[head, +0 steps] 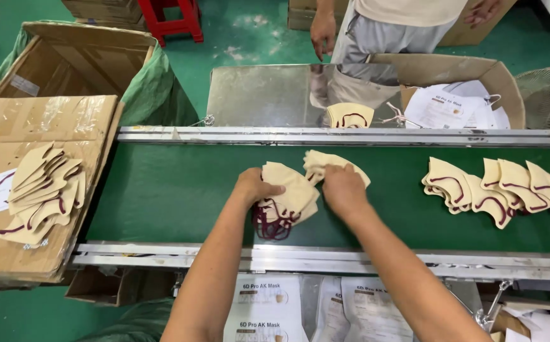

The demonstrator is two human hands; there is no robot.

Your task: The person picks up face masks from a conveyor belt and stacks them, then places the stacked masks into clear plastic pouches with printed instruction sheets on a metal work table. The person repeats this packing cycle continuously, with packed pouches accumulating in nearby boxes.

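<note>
Hands at frame centre: our left hand (254, 188) clasps a stack of cream masks (287, 196) on the green belt (161, 190); right hand (344, 190) pinches another mask (322, 163). Soft, light, floppy, we judge; grip the fabric body, not the loops. More masks (496, 187) at right.

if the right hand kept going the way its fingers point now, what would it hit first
The right hand points up and left, away from the wearer. It already touches a cream mask at its fingertips; beyond that lies bare green belt, then probably the metal rail, though depth is unclear.

Both forearms are bare to the elbow, with no sleeves, gloves, watch or rings showing.
</note>
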